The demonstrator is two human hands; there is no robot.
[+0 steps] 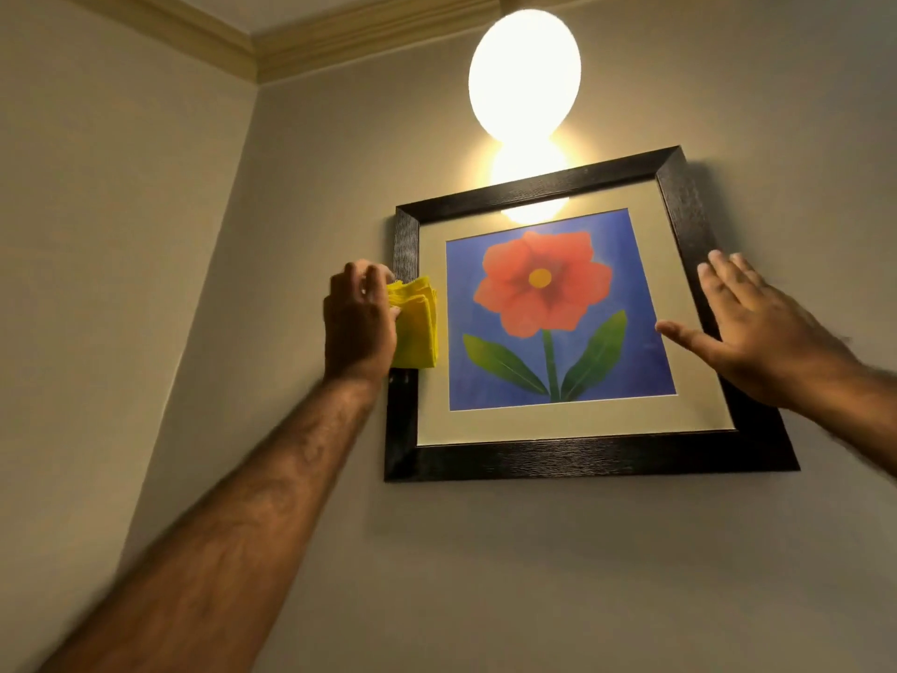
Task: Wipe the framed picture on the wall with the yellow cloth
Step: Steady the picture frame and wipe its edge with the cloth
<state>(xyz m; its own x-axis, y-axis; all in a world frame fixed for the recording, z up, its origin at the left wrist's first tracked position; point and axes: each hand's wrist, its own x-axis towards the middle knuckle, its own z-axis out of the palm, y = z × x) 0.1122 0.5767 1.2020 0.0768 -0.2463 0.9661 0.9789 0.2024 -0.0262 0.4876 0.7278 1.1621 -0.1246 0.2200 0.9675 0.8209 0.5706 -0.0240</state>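
Gripping the folded yellow cloth (417,327) at the framed picture (558,313)'s left edge, left hand (359,323) has glass lying rightward; right hand (757,327) spread flat steadies right side.

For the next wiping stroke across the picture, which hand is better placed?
Left. The left hand already grips the folded yellow cloth against the left side of the black frame, so it can likely sweep across. The right hand is open and empty, spread over the frame's right side, apparently steadying it.
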